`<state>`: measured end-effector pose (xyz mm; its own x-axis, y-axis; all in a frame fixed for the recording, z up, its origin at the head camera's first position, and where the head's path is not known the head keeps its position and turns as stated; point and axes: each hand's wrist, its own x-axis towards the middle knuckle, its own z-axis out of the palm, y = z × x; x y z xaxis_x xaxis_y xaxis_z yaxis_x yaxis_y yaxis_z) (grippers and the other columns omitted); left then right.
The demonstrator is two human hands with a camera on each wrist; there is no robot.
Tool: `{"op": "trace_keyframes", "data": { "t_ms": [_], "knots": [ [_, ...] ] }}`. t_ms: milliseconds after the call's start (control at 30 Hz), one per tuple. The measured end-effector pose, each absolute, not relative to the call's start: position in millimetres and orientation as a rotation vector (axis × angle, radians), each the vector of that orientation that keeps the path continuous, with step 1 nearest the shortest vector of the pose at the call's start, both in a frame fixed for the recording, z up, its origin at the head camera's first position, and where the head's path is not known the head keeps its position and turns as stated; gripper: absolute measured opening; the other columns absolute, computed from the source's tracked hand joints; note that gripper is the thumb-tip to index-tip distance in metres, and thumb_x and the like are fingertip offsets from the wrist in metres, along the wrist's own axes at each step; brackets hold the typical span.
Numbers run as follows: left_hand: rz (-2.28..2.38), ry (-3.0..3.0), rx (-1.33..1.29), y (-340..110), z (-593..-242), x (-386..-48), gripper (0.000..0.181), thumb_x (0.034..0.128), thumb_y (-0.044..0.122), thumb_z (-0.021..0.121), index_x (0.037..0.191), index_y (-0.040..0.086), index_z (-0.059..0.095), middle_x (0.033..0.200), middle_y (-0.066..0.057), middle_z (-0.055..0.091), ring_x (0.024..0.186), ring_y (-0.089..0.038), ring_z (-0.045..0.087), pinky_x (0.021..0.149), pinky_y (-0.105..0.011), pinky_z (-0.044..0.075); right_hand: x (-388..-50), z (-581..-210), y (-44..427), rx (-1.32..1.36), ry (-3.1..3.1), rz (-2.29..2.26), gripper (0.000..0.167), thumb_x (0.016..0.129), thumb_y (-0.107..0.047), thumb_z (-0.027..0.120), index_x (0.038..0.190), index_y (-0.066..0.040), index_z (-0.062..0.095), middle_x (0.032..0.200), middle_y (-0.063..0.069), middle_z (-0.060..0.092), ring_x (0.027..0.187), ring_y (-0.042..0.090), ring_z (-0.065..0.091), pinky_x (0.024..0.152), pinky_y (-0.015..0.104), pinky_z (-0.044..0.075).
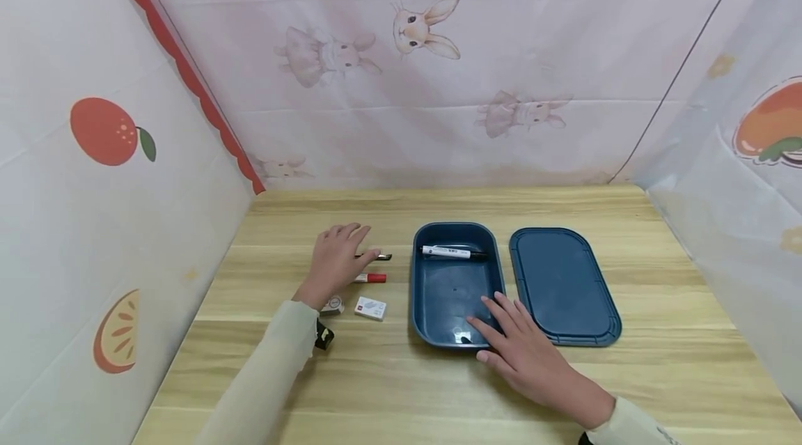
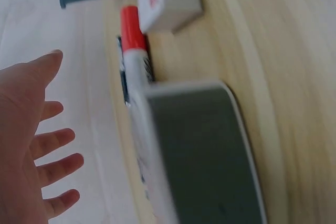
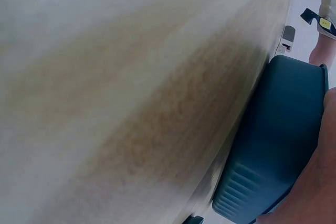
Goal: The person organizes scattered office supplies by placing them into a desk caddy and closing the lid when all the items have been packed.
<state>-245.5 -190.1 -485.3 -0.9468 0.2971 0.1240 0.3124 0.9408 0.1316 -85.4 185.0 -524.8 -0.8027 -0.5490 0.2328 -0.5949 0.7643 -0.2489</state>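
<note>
My left hand [image 1: 335, 262] hovers over the left part of the table, fingers spread and holding nothing; the left wrist view shows the gap between thumb and fingers. A slim dark pen [image 1: 383, 257] lies by its fingertips, partly covered. Closer to the wrist is a red-capped white marker [image 1: 374, 278]. My right hand [image 1: 525, 359] rests on the near right corner of a blue plastic box [image 1: 416, 292], fingers extended over the rim and thumb outside. Inside the box, toward its far end, lies a white marker with a black cap [image 1: 452, 252].
A small white box [image 1: 371, 308] sits left of the blue box. Beside it, a grey-and-white object [image 2: 199, 150] is partly hidden by the left wrist in the head view. The blue lid [image 1: 564, 285] lies flat at right. Printed cloth walls [image 1: 376, 118] surround the table.
</note>
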Motion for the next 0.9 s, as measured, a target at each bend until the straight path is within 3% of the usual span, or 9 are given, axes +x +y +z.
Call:
{"op": "trace_keyframes", "data": {
  "t_ms": [133, 533, 733, 900],
  "knots": [
    [-0.191, -3.000, -0.428, -205, -493, -247, 0.067, 0.0984, 0.061, 0.052, 0.151, 0.020, 0.047, 0.153, -0.009, 0.048, 0.137, -0.035, 0.047, 0.112, -0.059, 0.034, -85, -524, 186, 0.938, -2.788, 0.449, 0.050, 0.102, -0.042, 0.056, 0.149, -0.027, 0.050, 0.162, 0.012, 0.034, 0.152, 0.035, 0.021, 0.125, 0.045, 0.004],
    [-0.165, -3.002, -0.364, -238, -507, -249, 0.060, 0.0964, 0.051, 0.063, 0.144, 0.016, 0.055, 0.144, -0.012, 0.056, 0.128, -0.039, 0.053, 0.108, -0.063, 0.035, -86, -522, 186, 0.928, -2.800, 0.434, 0.049, 0.102, -0.044, 0.056, 0.149, -0.031, 0.050, 0.162, 0.010, 0.035, 0.152, 0.034, 0.023, 0.118, 0.060, 0.022],
    [-0.153, -3.014, -0.329, -256, -513, -250, 0.043, 0.0977, 0.042, 0.065, 0.134, 0.018, 0.064, 0.133, -0.008, 0.064, 0.121, -0.035, 0.057, 0.106, -0.063, 0.035, -86, -523, 186, 0.921, -2.795, 0.453, 0.049, 0.100, -0.042, 0.059, 0.148, -0.031, 0.052, 0.161, 0.010, 0.036, 0.152, 0.034, 0.023, 0.118, 0.060, 0.022],
    [-0.186, -3.011, -0.355, -271, -516, -252, 0.033, 0.0973, 0.037, 0.067, 0.124, 0.018, 0.070, 0.127, -0.008, 0.068, 0.116, -0.034, 0.060, 0.103, -0.064, 0.037, -86, -521, 186, 0.919, -2.852, 0.462, 0.049, 0.103, -0.046, 0.052, 0.150, -0.032, 0.049, 0.164, 0.008, 0.032, 0.154, 0.032, 0.019, 0.121, 0.058, 0.016]
  ]
}}
